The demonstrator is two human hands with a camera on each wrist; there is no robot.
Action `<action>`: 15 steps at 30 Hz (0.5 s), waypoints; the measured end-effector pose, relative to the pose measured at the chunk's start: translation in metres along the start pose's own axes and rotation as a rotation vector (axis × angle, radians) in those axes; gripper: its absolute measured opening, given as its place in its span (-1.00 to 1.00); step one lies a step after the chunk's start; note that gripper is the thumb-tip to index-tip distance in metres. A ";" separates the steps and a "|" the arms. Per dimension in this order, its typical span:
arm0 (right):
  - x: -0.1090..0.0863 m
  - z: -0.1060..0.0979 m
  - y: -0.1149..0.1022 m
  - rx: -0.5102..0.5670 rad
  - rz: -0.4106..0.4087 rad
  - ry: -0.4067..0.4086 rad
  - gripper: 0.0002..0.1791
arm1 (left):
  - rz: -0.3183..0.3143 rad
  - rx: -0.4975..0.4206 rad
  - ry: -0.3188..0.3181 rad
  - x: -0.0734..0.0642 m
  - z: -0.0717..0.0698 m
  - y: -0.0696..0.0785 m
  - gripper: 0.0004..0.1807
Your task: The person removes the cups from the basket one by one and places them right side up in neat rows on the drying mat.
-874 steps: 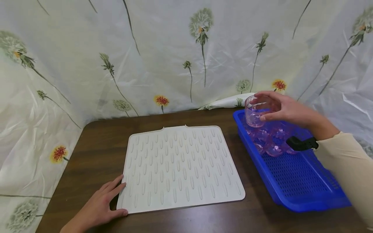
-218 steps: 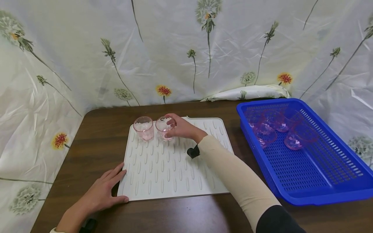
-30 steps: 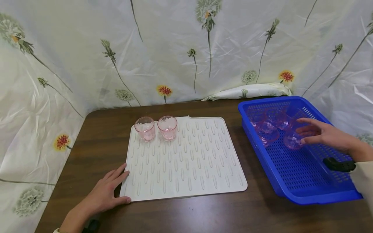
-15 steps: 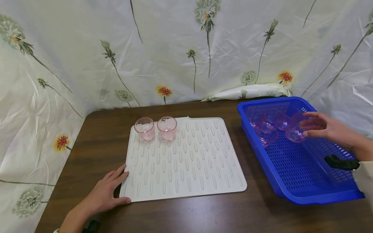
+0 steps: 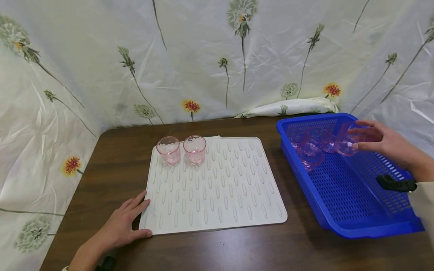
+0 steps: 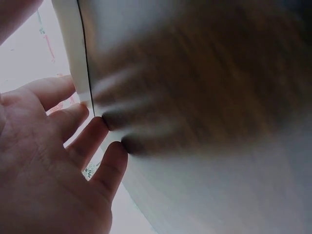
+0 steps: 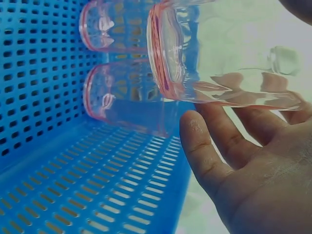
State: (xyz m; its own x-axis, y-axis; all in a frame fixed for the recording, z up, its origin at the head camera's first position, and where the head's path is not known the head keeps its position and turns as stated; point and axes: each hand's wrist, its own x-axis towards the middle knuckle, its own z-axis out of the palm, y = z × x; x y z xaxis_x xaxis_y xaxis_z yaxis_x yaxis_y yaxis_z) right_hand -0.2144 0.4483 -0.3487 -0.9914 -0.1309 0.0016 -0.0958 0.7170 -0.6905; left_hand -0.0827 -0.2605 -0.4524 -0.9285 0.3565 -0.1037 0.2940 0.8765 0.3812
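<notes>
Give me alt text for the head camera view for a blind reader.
A right hand grips a pink glass at a blue basket with other pink glasses inside. A left hand touches the left edge of a white mat, where two pink tumblers stand upright side by side. Behind the brown table hangs a flowered cloth.

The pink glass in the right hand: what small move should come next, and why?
Probably lift the pink glass higher, clear of the rim of the blue basket. The right hand holds it close to the other glasses there, which it might knock. Two glasses already stand on the white mat, with space to their right, so this one likely goes there.
</notes>
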 end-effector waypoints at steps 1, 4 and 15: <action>0.001 -0.001 -0.001 0.003 -0.004 0.004 -0.23 | 0.000 -0.001 0.000 0.000 0.000 0.000 0.01; 0.002 -0.003 -0.003 0.008 -0.010 0.009 -0.25 | 0.006 0.005 0.002 0.000 0.000 0.000 0.01; 0.013 -0.008 -0.015 0.000 0.000 0.000 -0.19 | 0.002 0.009 -0.022 0.000 -0.001 0.002 0.02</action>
State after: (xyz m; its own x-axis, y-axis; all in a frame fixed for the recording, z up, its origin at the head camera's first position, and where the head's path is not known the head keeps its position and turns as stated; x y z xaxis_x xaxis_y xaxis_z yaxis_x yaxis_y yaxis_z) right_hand -0.2262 0.4414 -0.3322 -0.9914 -0.1310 0.0021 -0.0962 0.7173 -0.6901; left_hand -0.0824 -0.2590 -0.4505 -0.9226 0.3656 -0.1233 0.2983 0.8785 0.3731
